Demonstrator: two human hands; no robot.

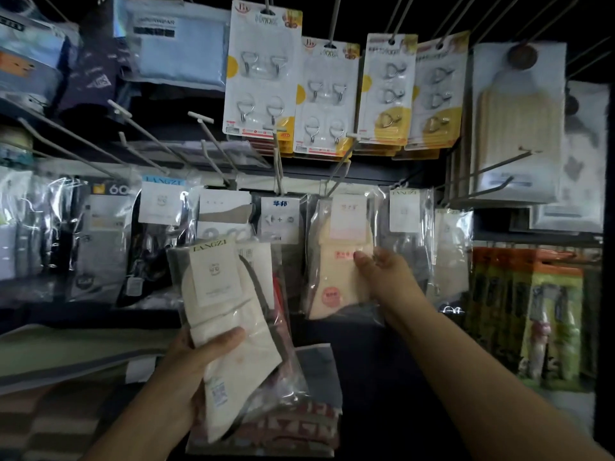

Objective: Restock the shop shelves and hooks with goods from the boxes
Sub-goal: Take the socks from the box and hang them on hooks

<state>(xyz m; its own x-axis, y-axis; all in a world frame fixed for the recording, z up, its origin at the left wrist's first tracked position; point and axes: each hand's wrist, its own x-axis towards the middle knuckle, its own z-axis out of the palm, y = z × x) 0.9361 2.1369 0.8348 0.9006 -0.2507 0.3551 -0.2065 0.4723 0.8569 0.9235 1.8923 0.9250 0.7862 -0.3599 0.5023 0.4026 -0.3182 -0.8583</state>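
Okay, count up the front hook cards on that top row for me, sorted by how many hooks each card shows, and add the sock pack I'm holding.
Four-hook cards: 2, the taller card and its neighbour
Three-hook cards: 2, one beside the other
Sock pack gripped by the left hand: 1, the cream pack
Total: 5
More cards hang behind the front ones; those cannot be counted.

Both forearms bare, no sleeves; left hand, right hand ungloved.

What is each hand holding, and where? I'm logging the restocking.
Left hand grips a stack of bagged socks at mid-height. Right hand pinches the hanging cream sock pack at its right edge.
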